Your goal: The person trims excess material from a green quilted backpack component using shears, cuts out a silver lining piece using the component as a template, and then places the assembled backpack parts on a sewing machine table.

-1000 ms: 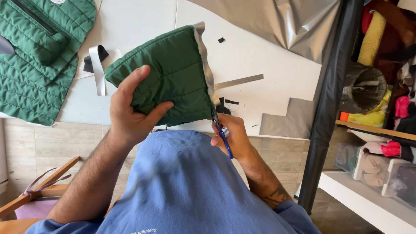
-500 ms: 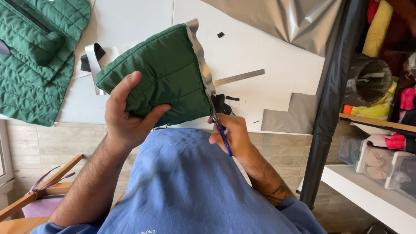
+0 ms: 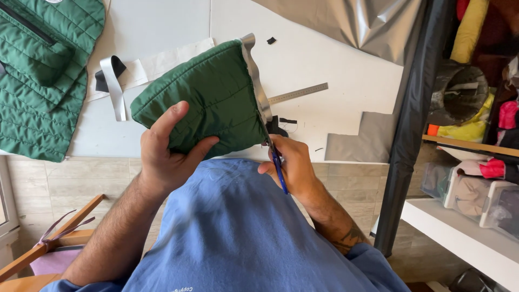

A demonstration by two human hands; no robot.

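Observation:
My left hand (image 3: pixel 165 157) grips a green quilted fabric piece (image 3: pixel 208 97), held up in front of my chest, thumb on its near face. A silver strip (image 3: pixel 257 81) runs along the piece's right edge. My right hand (image 3: pixel 289 167) holds blue-handled scissors (image 3: pixel 277 165) whose blades meet the bottom of that silver edge. The blade tips are hidden behind the fabric.
A white table (image 3: pixel 324 59) carries a metal ruler (image 3: pixel 297 93), a larger green quilted garment (image 3: pixel 38 70) at the left, paper with a silver band (image 3: pixel 113 86), grey fabric (image 3: pixel 351 143) and a silver sheet (image 3: pixel 351 21). Shelves with cloth and bins (image 3: pixel 476 184) stand right. A wooden frame (image 3: pixel 48 243) sits lower left.
The green piece has tilted and shifted slightly left in my left hand, while the scissors stay at the lower end of the silver edge.

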